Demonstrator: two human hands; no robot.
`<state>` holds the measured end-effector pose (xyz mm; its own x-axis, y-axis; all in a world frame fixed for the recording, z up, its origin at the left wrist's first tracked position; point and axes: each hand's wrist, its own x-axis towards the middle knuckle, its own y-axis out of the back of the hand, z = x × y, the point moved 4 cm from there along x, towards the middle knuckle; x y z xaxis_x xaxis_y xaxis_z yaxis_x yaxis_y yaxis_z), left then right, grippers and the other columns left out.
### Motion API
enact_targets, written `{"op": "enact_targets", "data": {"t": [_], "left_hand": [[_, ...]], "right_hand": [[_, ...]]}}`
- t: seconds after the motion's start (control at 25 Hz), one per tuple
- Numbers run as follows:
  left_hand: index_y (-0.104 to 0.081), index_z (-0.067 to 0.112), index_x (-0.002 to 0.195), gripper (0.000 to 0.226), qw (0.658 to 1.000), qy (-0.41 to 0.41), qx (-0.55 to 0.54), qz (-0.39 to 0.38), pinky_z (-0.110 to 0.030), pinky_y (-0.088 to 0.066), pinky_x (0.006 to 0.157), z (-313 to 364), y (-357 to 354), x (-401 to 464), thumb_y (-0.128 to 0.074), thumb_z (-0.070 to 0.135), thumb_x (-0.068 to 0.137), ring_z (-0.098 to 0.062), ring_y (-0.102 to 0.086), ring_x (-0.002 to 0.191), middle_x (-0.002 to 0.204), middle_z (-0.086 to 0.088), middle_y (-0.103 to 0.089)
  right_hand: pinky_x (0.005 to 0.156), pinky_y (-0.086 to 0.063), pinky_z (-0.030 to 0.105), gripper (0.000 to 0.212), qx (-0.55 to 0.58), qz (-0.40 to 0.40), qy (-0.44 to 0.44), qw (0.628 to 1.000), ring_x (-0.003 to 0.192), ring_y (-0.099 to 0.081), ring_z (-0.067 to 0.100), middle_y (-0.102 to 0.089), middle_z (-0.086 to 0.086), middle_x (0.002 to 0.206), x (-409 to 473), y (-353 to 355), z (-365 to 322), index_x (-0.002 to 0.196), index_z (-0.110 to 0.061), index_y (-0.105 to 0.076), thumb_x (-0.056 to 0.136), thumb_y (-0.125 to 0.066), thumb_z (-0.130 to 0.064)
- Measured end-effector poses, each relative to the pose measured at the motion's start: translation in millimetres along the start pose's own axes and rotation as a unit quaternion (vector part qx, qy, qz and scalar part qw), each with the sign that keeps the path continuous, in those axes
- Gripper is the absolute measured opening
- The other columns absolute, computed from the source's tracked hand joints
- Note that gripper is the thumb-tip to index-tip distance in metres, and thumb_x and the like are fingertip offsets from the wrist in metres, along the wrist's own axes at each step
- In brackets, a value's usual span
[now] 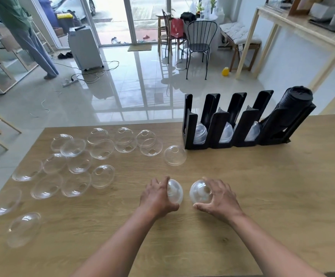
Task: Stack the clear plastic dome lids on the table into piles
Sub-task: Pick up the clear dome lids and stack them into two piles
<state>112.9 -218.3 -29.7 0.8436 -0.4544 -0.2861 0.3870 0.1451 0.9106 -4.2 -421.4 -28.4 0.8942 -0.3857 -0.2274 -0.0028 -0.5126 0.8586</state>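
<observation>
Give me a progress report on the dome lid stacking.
Done: little. A few clear lids sit in three slots of the black rack; no pile stands on the table.
In hand: the left hand grips one small nested stack and the right hand grips another, facing each other just above the table.
Left: about twenty loose lids lie scattered on the left, plus one single lid near the rack.

2 clear dome lids held tilted; others scattered left.
</observation>
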Motion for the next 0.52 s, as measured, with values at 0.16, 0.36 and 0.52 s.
{"op": "enact_targets", "data": {"t": [0.16, 0.36, 0.52], "left_hand": [[-0.030, 0.043, 0.141, 0.103, 0.999, 0.003, 0.022, -0.024, -0.039, -0.048, 0.085, -1, 3, 6, -0.075, 0.072, 0.052, -0.026, -0.055, 0.111, 0.123, -0.003, -0.049], [-0.018, 0.039, 0.148, 0.118, 0.999, -0.003, 0.007, -0.047, -0.044, -0.048, 0.094, -1, 7, -2, -0.079, 0.075, 0.053, -0.028, -0.053, 0.118, 0.136, -0.006, -0.046], [0.004, 0.038, 0.155, 0.134, 0.994, -0.005, -0.097, -0.041, -0.048, -0.044, 0.103, -23, 17, -27, -0.073, 0.082, 0.054, -0.030, -0.046, 0.133, 0.156, -0.004, -0.034]], "right_hand": [[0.092, -0.041, 0.038, 0.101, -0.010, -0.008, -0.010, 1.000, 0.119, -0.044, 0.017, -0.049, -0.007, 0.130, 2, 0, -2, 0.140, -0.048, -0.035, 0.052, -0.072, -0.081], [0.094, -0.044, 0.040, 0.103, -0.044, -0.028, -0.021, 0.998, 0.122, -0.044, 0.020, -0.048, -0.005, 0.128, 4, 5, -8, 0.142, -0.048, -0.035, 0.053, -0.072, -0.082], [0.101, -0.044, 0.050, 0.117, -0.042, 0.010, 0.009, 0.999, 0.131, -0.038, 0.028, -0.042, 0.002, 0.148, -5, 19, -25, 0.151, -0.038, -0.027, 0.054, -0.071, -0.084]]}}
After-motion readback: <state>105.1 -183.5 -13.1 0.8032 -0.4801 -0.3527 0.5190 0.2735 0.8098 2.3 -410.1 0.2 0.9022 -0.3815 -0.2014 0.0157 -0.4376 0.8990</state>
